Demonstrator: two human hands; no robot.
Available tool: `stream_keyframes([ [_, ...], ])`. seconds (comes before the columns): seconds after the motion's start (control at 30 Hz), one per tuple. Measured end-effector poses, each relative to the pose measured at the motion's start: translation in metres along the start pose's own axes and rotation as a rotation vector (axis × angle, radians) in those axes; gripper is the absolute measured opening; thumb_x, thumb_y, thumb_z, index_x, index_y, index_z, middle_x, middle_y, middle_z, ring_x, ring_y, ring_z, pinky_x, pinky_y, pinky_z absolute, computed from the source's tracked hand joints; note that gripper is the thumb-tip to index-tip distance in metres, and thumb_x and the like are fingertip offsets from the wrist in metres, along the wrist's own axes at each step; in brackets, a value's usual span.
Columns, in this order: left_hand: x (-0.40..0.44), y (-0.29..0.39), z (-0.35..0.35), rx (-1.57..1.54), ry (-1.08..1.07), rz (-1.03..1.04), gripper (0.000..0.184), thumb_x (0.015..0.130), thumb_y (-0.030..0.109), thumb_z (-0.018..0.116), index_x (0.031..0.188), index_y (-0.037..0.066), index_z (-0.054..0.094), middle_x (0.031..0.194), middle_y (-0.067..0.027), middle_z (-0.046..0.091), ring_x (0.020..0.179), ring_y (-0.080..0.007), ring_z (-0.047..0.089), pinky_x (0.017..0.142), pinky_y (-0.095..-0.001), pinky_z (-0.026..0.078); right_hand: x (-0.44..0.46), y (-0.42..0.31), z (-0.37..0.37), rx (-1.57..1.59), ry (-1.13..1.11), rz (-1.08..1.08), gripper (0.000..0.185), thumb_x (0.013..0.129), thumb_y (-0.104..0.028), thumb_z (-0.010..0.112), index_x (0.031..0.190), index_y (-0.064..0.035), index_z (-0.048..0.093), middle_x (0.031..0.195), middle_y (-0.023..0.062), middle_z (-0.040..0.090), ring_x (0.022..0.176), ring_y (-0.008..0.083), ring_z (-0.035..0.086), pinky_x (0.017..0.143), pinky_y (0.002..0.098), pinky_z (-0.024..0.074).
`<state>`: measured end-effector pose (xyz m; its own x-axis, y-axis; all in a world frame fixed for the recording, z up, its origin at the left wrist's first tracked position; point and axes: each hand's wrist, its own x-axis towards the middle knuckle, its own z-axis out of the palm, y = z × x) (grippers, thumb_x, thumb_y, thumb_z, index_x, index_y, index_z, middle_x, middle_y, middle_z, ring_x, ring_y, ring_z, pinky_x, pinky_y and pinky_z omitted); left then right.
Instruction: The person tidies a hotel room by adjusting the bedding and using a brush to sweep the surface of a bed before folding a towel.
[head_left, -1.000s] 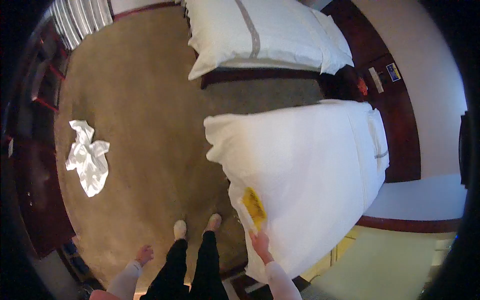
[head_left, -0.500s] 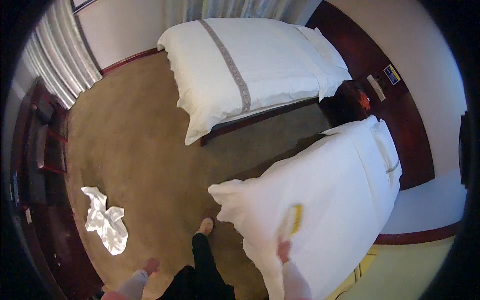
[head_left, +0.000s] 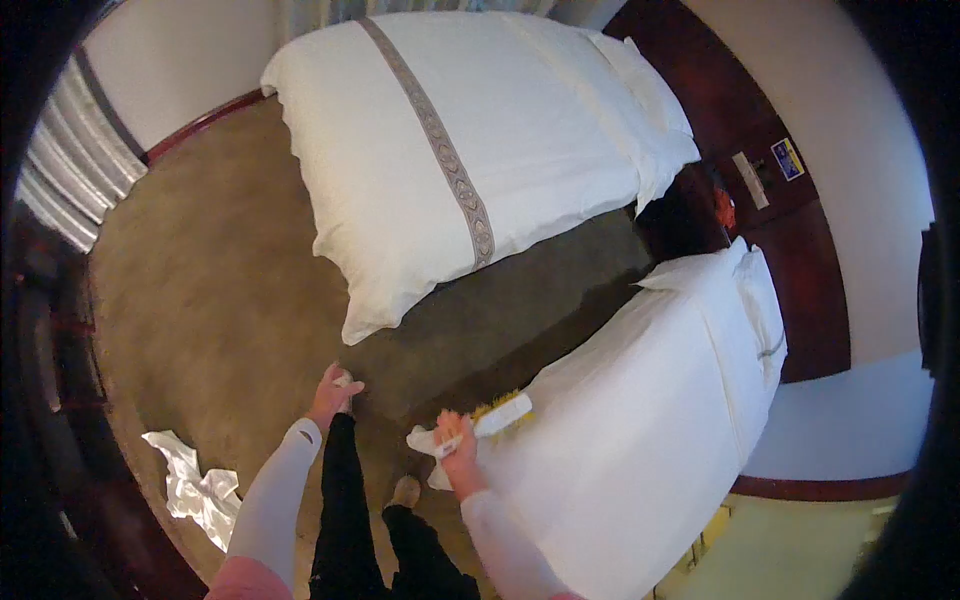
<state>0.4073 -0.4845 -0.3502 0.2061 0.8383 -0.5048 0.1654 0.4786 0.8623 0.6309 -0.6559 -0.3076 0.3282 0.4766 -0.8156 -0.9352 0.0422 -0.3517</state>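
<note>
My right hand (head_left: 456, 445) grips the handle of a bed brush (head_left: 507, 413) with a white back and yellow bristles. The brush is over the foot corner of the near bed (head_left: 640, 400), which has a smooth white cover; whether the bristles touch the cover I cannot tell. My left hand (head_left: 330, 395) reaches forward, fingers apart and holding nothing, and from above it overlaps one of my shoes.
The far bed (head_left: 540, 120) has a white cover with a patterned grey band (head_left: 440, 150). A crumpled white cloth (head_left: 200, 495) lies on the brown carpet (head_left: 200, 300) at left. A dark nightstand (head_left: 680, 215) stands between the beds, and dark furniture lines the left edge.
My right hand has carried the brush left to the bed's foot corner and turned it. My left arm has stretched forward. The view has shifted, and a second leg now shows.
</note>
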Motion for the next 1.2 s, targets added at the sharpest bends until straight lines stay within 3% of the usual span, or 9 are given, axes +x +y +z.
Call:
stream_keyframes([
  [0.2,0.15,0.004,0.012,0.415,0.04,-0.015,0.129,0.05,0.035,0.087,0.145,0.004,0.004,0.14,-0.0263,0.026,0.131,-0.0356,0.026,0.106,-0.0456,0.024,0.189,-0.015,0.113,-0.018,0.056,0.034,0.034,0.085,-0.03,0.063,0.116,-0.02,0.052,0.117,0.0054,0.051,0.102,0.0219,0.048,0.078,0.0376,0.0409],
  [0.27,0.177,0.011,0.016,0.462,0.004,-0.062,0.137,0.047,0.037,0.088,0.144,0.006,-0.004,0.144,-0.0231,0.021,0.134,-0.0356,0.017,0.108,-0.05,0.015,0.21,-0.018,0.177,-0.132,0.105,0.015,0.061,0.092,-0.042,0.051,0.142,-0.0131,0.029,0.143,0.0076,0.03,0.122,0.0242,0.036,0.097,0.0373,0.0309],
  [0.47,0.222,-0.002,0.018,0.009,-0.448,-0.183,0.073,0.067,0.017,0.077,0.129,0.0,0.043,0.121,-0.0152,0.055,0.111,-0.0281,0.052,0.091,-0.0392,0.042,0.263,-0.016,0.235,0.121,0.022,0.026,0.037,0.09,-0.031,0.045,0.119,-0.0087,0.051,0.115,0.0083,0.058,0.105,0.0256,0.054,0.085,0.0404,0.0454],
  [0.53,0.211,0.009,0.016,0.151,-0.269,-0.026,0.039,0.075,0.006,0.067,0.113,-0.002,0.057,0.104,-0.0143,0.065,0.095,-0.0242,0.061,0.082,-0.0333,0.048,0.262,-0.013,0.231,0.024,0.017,-0.034,0.035,0.092,-0.028,0.043,0.118,-0.0066,0.052,0.112,0.0087,0.059,0.102,0.0257,0.056,0.085,0.0378,0.046],
  [0.8,0.156,-0.013,-0.032,0.775,-0.37,-0.38,0.033,0.082,0.02,0.06,0.11,0.003,0.058,0.098,-0.0224,0.063,0.091,-0.0383,0.061,0.075,-0.0449,0.047,0.212,-0.025,0.213,-0.101,0.376,0.099,0.034,0.093,-0.03,0.05,0.114,-0.0045,0.055,0.106,0.0066,0.06,0.094,0.0206,0.056,0.077,0.0351,0.0464],
  [0.87,0.151,0.015,-0.044,1.296,-0.652,-0.388,0.028,0.075,0.015,0.066,0.099,0.003,0.06,0.086,-0.0189,0.064,0.08,-0.033,0.062,0.068,-0.0411,0.049,0.225,-0.038,0.188,-0.166,0.468,0.207,0.028,0.092,-0.035,0.05,0.087,-0.0091,0.058,0.081,0.0033,0.058,0.068,0.0174,0.052,0.057,0.0327,0.04],
  [0.93,0.145,0.041,-0.043,1.177,-0.644,-0.365,0.025,0.078,0.018,0.063,0.098,0.003,0.06,0.082,-0.0174,0.064,0.076,-0.0314,0.062,0.066,-0.0402,0.049,0.209,-0.067,0.178,-0.099,0.264,0.148,0.033,0.089,-0.035,0.057,0.067,-0.0116,0.048,0.063,0.0028,0.049,0.056,0.0169,0.047,0.045,0.0348,0.0338],
  [1.0,0.15,0.041,-0.048,1.112,-0.62,-0.477,0.024,0.081,0.02,0.059,0.097,0.002,0.059,0.081,-0.0165,0.064,0.074,-0.031,0.062,0.064,-0.0397,0.049,0.197,-0.097,0.199,0.062,0.812,-0.044,0.029,0.085,-0.024,0.065,0.07,-0.009,0.045,0.062,0.0043,0.048,0.047,0.0178,0.043,0.044,0.0362,0.0367],
  [1.2,0.177,0.255,0.112,1.002,-0.128,0.057,0.02,0.088,0.016,0.05,0.098,0.001,0.057,0.08,-0.0182,0.06,0.074,-0.0353,0.058,0.066,-0.0418,0.046,0.15,-0.289,0.154,-0.923,0.459,-0.395,0.032,0.08,-0.026,0.071,0.086,0.0034,0.061,0.073,0.0109,0.058,0.061,0.024,0.055,0.06,0.0375,0.0453],
])
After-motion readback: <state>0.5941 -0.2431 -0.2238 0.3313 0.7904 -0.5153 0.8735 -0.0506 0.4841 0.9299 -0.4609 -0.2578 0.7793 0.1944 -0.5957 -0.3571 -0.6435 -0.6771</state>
